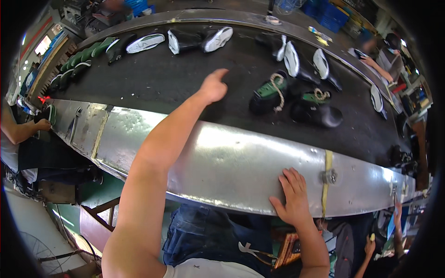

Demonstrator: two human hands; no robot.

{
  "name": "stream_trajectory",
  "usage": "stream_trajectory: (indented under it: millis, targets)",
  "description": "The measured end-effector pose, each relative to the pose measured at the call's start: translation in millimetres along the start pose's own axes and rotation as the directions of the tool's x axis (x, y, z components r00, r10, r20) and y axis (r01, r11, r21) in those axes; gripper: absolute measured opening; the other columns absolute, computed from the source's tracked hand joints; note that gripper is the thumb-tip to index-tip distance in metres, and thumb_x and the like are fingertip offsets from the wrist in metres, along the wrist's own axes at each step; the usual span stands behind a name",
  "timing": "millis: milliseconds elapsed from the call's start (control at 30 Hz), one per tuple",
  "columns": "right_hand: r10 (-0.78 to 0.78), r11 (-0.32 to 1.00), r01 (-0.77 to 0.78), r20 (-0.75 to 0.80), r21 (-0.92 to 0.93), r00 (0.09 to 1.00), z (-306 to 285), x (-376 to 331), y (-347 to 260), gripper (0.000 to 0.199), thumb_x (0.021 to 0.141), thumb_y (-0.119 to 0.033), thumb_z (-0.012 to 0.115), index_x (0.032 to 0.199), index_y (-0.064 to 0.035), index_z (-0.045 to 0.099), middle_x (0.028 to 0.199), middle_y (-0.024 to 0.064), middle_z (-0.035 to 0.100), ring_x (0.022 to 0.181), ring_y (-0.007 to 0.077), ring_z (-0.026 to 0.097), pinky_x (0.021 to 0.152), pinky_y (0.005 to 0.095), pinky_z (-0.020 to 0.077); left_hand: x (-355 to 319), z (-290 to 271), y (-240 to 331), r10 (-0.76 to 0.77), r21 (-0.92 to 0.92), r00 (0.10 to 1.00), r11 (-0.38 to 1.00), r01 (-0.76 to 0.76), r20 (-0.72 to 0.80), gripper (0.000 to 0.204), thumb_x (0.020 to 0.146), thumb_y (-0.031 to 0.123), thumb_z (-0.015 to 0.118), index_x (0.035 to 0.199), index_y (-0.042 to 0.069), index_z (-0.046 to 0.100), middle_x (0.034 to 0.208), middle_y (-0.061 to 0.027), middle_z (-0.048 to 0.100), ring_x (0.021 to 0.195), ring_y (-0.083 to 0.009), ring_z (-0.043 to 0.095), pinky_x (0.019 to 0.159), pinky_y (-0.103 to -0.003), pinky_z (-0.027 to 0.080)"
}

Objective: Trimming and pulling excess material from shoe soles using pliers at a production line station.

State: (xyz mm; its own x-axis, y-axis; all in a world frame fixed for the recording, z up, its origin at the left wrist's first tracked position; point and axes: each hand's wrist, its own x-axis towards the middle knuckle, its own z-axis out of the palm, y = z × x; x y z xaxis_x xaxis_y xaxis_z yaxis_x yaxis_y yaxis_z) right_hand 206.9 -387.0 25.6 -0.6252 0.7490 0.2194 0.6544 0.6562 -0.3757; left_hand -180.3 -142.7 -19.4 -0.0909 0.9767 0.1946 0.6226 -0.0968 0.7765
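Observation:
My left hand [214, 86] reaches out over the black conveyor belt [171, 78], fingers loosely curled with the index finger extended, holding nothing. It hovers left of a black shoe with a green tongue and rope lace [269, 95]. A second black and green shoe [316, 109] lies further right. My right hand [292, 197] rests flat, fingers spread, on the metal rim [222, 162] of the conveyor near a yellow strap [327, 180].
Several black shoes with white soles [194, 39] lie along the far side of the belt, and green-soled ones [79, 60] at the far left. A person's arm [23, 129] is at the left. Another person [387, 60] works at the far right. Blue crates [331, 14] stand behind.

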Motion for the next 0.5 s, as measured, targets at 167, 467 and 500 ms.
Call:
stream_trajectory:
  millis: [167,467,500]
  targets:
    - [0.026,0.999,-0.027,0.043,0.021,0.999,0.8,7.7,6.0,0.065,0.078,-0.030,0.079,0.128,0.0030,0.055,0.140,0.0249,0.049,0.131,0.0492,0.045,0.107,0.0628,0.0359,66.3,-61.1,-77.9,-0.309,-0.119,0.744,0.947,0.298,-0.593,0.042,0.098,0.026,0.060,0.128,-0.003,0.064,0.125,-0.0253,0.068,0.118,-0.0378,0.065,0.101,-0.042,0.050]
    - [0.027,0.997,-0.034,0.104,0.065,0.994,2.9,20.6,6.8,0.072,0.068,-0.031,0.085,0.124,0.0024,0.055,0.137,0.0258,0.048,0.126,0.0498,0.046,0.101,0.0647,0.0382,149.3,-101.4,-124.2,-0.477,-0.188,0.633,0.863,0.469,-0.610,0.059,0.096,0.035,0.067,0.139,-0.004,0.053,0.132,-0.0248,0.064,0.124,-0.0389,0.061,0.104,-0.042,0.047]
    - [0.032,0.997,-0.039,0.096,0.070,0.995,2.9,20.6,6.1,0.072,0.068,-0.031,0.085,0.124,0.0024,0.055,0.137,0.0258,0.048,0.126,0.0498,0.046,0.101,0.0647,0.0382,153.6,-100.4,-122.5,-0.499,-0.166,0.630,0.843,0.511,-0.596,0.053,0.097,0.034,0.067,0.134,-0.003,0.058,0.129,-0.0239,0.065,0.121,-0.0376,0.063,0.102,-0.041,0.047]
